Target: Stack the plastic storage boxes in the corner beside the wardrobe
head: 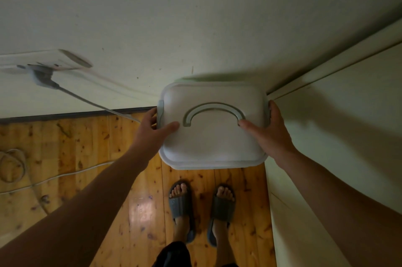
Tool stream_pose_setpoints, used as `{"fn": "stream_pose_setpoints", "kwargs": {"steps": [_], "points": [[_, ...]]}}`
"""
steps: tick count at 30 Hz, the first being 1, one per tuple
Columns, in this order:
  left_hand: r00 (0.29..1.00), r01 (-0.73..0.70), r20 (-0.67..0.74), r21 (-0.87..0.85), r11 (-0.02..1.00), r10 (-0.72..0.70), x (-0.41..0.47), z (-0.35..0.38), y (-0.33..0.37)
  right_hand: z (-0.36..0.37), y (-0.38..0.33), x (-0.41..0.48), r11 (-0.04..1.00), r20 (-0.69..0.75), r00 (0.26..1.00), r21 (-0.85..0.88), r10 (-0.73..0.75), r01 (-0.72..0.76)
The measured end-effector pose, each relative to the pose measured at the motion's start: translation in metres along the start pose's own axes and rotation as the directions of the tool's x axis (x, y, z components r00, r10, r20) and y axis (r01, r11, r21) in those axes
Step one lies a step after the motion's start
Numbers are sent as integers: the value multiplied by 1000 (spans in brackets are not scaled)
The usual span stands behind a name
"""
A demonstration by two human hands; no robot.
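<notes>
A white plastic storage box (214, 136) with a grey curved handle folded flat on its lid is seen from above, in the corner between the wall and the pale wardrobe (339, 127). My left hand (155, 128) grips its left edge, thumb on the lid and fingers down the side by a grey clasp. My right hand (270, 130) grips the right edge the same way, thumb on the lid near the handle's end. A pale green edge shows behind the box; what lies under the box is hidden.
My feet in grey slippers (201, 208) stand on the wooden floor (108, 179) just in front of the box. A wall socket with a grey plug (44, 77) sits at the left, its cable running to the floor. More white cable (13, 164) loops at the far left.
</notes>
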State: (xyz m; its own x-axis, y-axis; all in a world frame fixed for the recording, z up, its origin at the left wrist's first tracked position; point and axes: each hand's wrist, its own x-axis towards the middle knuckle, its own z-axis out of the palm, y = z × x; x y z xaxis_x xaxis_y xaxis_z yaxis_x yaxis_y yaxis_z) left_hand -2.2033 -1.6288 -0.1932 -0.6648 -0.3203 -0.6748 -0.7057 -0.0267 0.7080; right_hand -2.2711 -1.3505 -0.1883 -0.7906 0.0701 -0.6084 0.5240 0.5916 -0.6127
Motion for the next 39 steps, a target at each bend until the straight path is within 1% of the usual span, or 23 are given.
{"fn": "stream_pose_setpoints", "kwargs": {"steps": [5, 11, 16, 25, 29, 34, 39], "points": [[1000, -8, -6, -7, 1000, 8, 0, 1, 1, 0, 0, -2, 1000, -5, 1000, -6, 5, -5], [999, -30, -27, 2, 1000, 30, -5, -3, 5, -1, -4, -7, 999, -31, 999, -21, -33, 33], [997, -52, -55, 71, 996, 56, -9, -11, 12, -6, -9, -13, 999, -35, 999, -42, -30, 29], [989, -117, -76, 141, 983, 129, -34, -18, 38, -22, -24, -35, 999, -58, 997, -24, -46, 45], [983, -158, -63, 179, 971, 171, -52, -19, 54, -31, -33, -51, 999, -55, 997, -10, -53, 53], [966, -239, -61, 157, 958, 251, -76, -21, 82, -45, -49, -74, 996, -64, 994, -36, -89, 87], [956, -277, -44, 176, 945, 289, -102, -23, 108, -62, -68, -98, 991, -62, 989, -44, -132, 129]]}}
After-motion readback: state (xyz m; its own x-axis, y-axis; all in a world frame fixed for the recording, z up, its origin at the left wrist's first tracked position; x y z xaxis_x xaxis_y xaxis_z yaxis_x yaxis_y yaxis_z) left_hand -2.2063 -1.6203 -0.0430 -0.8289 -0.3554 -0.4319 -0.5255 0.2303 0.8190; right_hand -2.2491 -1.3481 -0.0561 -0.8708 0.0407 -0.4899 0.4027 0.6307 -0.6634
